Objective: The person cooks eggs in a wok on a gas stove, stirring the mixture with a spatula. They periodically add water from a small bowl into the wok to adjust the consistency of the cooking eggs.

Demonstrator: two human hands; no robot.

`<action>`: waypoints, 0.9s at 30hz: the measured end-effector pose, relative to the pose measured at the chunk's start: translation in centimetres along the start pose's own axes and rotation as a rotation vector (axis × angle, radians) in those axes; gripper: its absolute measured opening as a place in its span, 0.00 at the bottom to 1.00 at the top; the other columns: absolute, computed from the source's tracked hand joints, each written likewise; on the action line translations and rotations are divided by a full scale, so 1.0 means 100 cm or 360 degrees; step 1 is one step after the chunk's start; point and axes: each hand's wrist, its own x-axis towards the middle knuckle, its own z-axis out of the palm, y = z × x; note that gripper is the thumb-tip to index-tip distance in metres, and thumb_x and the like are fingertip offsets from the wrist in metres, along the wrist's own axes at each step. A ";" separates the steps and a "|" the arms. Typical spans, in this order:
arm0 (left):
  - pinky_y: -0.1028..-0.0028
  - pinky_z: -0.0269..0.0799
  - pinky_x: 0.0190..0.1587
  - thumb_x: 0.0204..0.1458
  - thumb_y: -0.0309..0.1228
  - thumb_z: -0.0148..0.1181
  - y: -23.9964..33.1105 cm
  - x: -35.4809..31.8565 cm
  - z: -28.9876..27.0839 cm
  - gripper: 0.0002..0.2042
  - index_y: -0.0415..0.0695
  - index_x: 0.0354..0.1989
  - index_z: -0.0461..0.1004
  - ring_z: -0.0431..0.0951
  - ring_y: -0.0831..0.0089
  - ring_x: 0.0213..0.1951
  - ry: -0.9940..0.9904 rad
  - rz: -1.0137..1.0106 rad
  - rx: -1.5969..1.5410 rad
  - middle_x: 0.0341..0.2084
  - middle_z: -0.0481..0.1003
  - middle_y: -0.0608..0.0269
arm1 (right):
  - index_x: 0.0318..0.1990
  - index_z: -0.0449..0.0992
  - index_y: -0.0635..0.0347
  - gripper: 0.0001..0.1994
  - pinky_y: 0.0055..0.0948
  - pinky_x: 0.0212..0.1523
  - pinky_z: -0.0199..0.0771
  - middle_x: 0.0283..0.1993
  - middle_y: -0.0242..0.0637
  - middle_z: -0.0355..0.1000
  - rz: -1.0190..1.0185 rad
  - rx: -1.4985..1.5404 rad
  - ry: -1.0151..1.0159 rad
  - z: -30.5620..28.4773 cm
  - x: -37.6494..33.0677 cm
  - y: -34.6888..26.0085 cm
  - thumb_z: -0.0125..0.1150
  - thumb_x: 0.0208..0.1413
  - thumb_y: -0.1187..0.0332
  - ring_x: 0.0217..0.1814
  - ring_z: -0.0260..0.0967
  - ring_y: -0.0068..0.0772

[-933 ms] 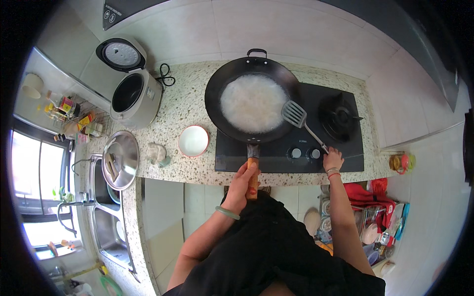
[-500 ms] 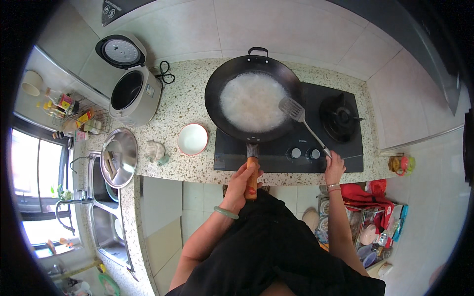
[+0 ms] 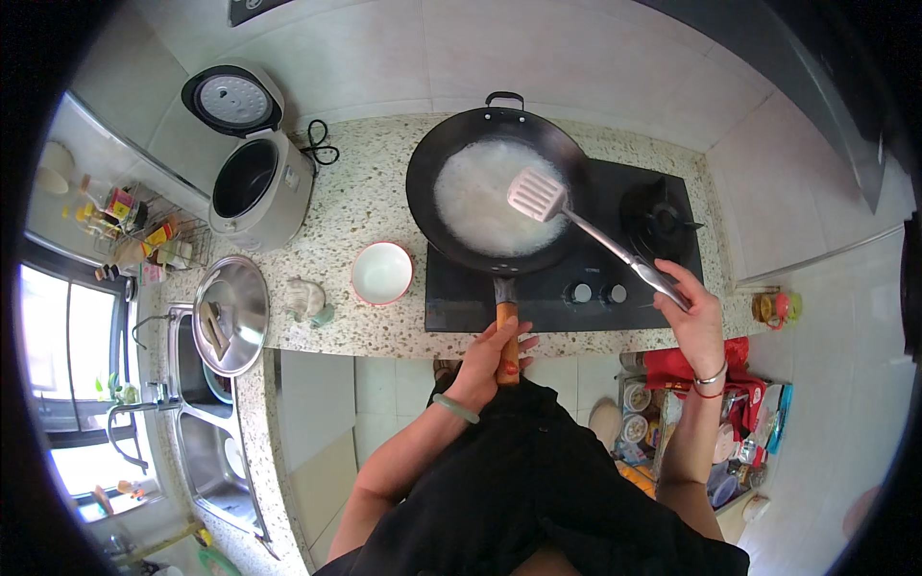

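A dark wok [image 3: 423, 206] sits on the left side of the black gas hob, with whitish, cloudy liquid [image 3: 471, 211] in its bottom. My left hand [image 3: 488, 363] is closed round the wok's wooden handle [image 3: 508, 331], thumb on top and the other fingers partly behind it. In my right hand [image 3: 693, 322] is the grip of a metal slotted spatula [image 3: 538, 194]. Its blade hangs tilted over the right part of the liquid and looks raised above the surface. The spatula's shaft crosses the wok's right rim.
Left of the hob stand a white bowl [image 3: 382, 274] with a red rim, an open rice cooker [image 3: 274, 197] and a metal lid [image 3: 245, 312] beside the sink [image 3: 206, 451]. A free burner [image 3: 663, 223] is at the right. Below the counter's right end is a loaded rack [image 3: 711, 432].
My right hand has risen from the hob's front edge, lifting the spatula. Its blade has moved left from the wok's right side to over the liquid. My left hand still holds the handle.
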 end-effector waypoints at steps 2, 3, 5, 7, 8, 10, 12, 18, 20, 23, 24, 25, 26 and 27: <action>0.64 0.74 0.45 0.60 0.40 0.52 0.001 -0.002 0.000 0.20 0.45 0.58 0.60 0.74 0.63 0.51 -0.0005 -0.0034 -0.0004 0.50 0.72 0.58 | 0.46 0.77 0.55 0.14 0.21 0.28 0.68 0.28 0.36 0.74 -0.0032 -0.0047 -0.0023 -0.004 0.001 -0.013 0.60 0.50 0.78 0.27 0.69 0.19; 0.65 0.74 0.45 0.60 0.40 0.52 0.002 -0.002 0.001 0.21 0.45 0.58 0.60 0.74 0.63 0.51 -0.0013 -0.0055 0.0000 0.50 0.72 0.58 | 0.45 0.77 0.55 0.14 0.22 0.28 0.68 0.28 0.37 0.75 -0.0049 -0.0153 -0.0028 -0.008 0.000 -0.024 0.60 0.50 0.77 0.26 0.70 0.20; 0.65 0.74 0.45 0.60 0.40 0.53 0.003 -0.001 -0.001 0.21 0.45 0.58 0.59 0.74 0.63 0.51 -0.0043 -0.0079 -0.0011 0.50 0.72 0.58 | 0.43 0.78 0.54 0.13 0.23 0.28 0.69 0.28 0.40 0.76 -0.0089 -0.0365 -0.0051 -0.013 0.001 -0.042 0.61 0.49 0.76 0.25 0.71 0.24; 0.65 0.74 0.45 0.60 0.41 0.53 0.003 -0.001 -0.002 0.22 0.46 0.59 0.58 0.74 0.63 0.51 -0.0070 -0.0095 -0.0009 0.51 0.71 0.58 | 0.40 0.79 0.52 0.11 0.28 0.28 0.72 0.29 0.42 0.76 -0.0079 -0.0485 -0.0036 -0.014 0.007 -0.045 0.62 0.47 0.72 0.27 0.75 0.37; 0.65 0.74 0.45 0.60 0.41 0.53 0.003 -0.001 -0.003 0.22 0.46 0.59 0.58 0.73 0.63 0.51 -0.0081 -0.0098 -0.0002 0.51 0.71 0.58 | 0.39 0.79 0.52 0.10 0.30 0.29 0.72 0.29 0.42 0.76 -0.0073 -0.0588 -0.0040 -0.015 0.009 -0.052 0.62 0.47 0.71 0.28 0.75 0.40; 0.66 0.74 0.45 0.60 0.42 0.53 0.002 -0.001 -0.004 0.22 0.46 0.59 0.58 0.73 0.63 0.51 -0.0101 -0.0103 0.0004 0.51 0.71 0.58 | 0.38 0.80 0.52 0.09 0.33 0.30 0.73 0.29 0.42 0.76 -0.0087 -0.0772 -0.0038 -0.014 0.014 -0.063 0.62 0.46 0.69 0.30 0.75 0.44; 0.66 0.74 0.45 0.60 0.42 0.53 0.001 -0.001 -0.005 0.23 0.47 0.59 0.58 0.73 0.64 0.51 -0.0118 -0.0109 0.0010 0.52 0.70 0.58 | 0.36 0.80 0.51 0.09 0.36 0.31 0.74 0.29 0.41 0.76 -0.0126 -0.0929 -0.0022 -0.010 0.018 -0.073 0.62 0.46 0.68 0.32 0.75 0.46; 0.66 0.73 0.45 0.60 0.43 0.53 0.004 -0.004 -0.005 0.22 0.47 0.58 0.59 0.73 0.64 0.51 -0.0122 -0.0114 0.0008 0.52 0.70 0.58 | 0.35 0.81 0.50 0.08 0.38 0.35 0.75 0.30 0.38 0.77 -0.0161 -0.1289 -0.0012 0.004 0.031 -0.092 0.61 0.46 0.66 0.33 0.75 0.45; 0.66 0.73 0.45 0.60 0.42 0.53 0.004 -0.003 -0.006 0.22 0.47 0.58 0.59 0.73 0.64 0.51 -0.0125 -0.0118 -0.0004 0.52 0.70 0.58 | 0.36 0.80 0.53 0.08 0.37 0.35 0.74 0.32 0.40 0.76 -0.0255 -0.1305 -0.0013 0.008 0.034 -0.093 0.60 0.47 0.67 0.35 0.74 0.45; 0.66 0.73 0.44 0.60 0.42 0.53 0.005 -0.004 -0.004 0.21 0.47 0.57 0.60 0.73 0.64 0.50 -0.0119 -0.0140 -0.0011 0.51 0.71 0.58 | 0.35 0.80 0.58 0.08 0.35 0.35 0.73 0.34 0.42 0.75 -0.0369 -0.1194 -0.0076 0.013 0.042 -0.084 0.60 0.47 0.69 0.36 0.74 0.45; 0.66 0.73 0.44 0.60 0.41 0.53 0.006 -0.004 -0.003 0.20 0.47 0.57 0.60 0.73 0.64 0.50 -0.0114 -0.0147 -0.0015 0.51 0.71 0.58 | 0.35 0.79 0.60 0.08 0.35 0.35 0.73 0.35 0.43 0.75 -0.0406 -0.1135 -0.0109 0.016 0.045 -0.080 0.60 0.47 0.70 0.36 0.74 0.44; 0.66 0.73 0.44 0.60 0.41 0.53 0.007 -0.005 -0.003 0.20 0.47 0.57 0.60 0.73 0.64 0.50 -0.0115 -0.0147 -0.0018 0.51 0.71 0.58 | 0.35 0.79 0.62 0.08 0.34 0.35 0.73 0.34 0.43 0.74 -0.0431 -0.0979 -0.0133 0.020 0.048 -0.079 0.61 0.46 0.72 0.35 0.74 0.45; 0.66 0.74 0.44 0.60 0.41 0.53 0.008 -0.005 -0.002 0.20 0.47 0.57 0.60 0.73 0.64 0.50 -0.0117 -0.0147 -0.0020 0.51 0.71 0.58 | 0.35 0.79 0.63 0.08 0.33 0.35 0.73 0.34 0.44 0.74 -0.0456 -0.0822 -0.0156 0.025 0.049 -0.079 0.61 0.46 0.74 0.35 0.74 0.45; 0.66 0.74 0.44 0.60 0.41 0.53 0.008 -0.005 -0.002 0.20 0.47 0.57 0.60 0.73 0.64 0.50 -0.0118 -0.0148 -0.0023 0.50 0.71 0.58 | 0.35 0.79 0.64 0.08 0.32 0.35 0.73 0.33 0.45 0.74 -0.0478 -0.0665 -0.0180 0.029 0.051 -0.076 0.61 0.45 0.75 0.34 0.74 0.45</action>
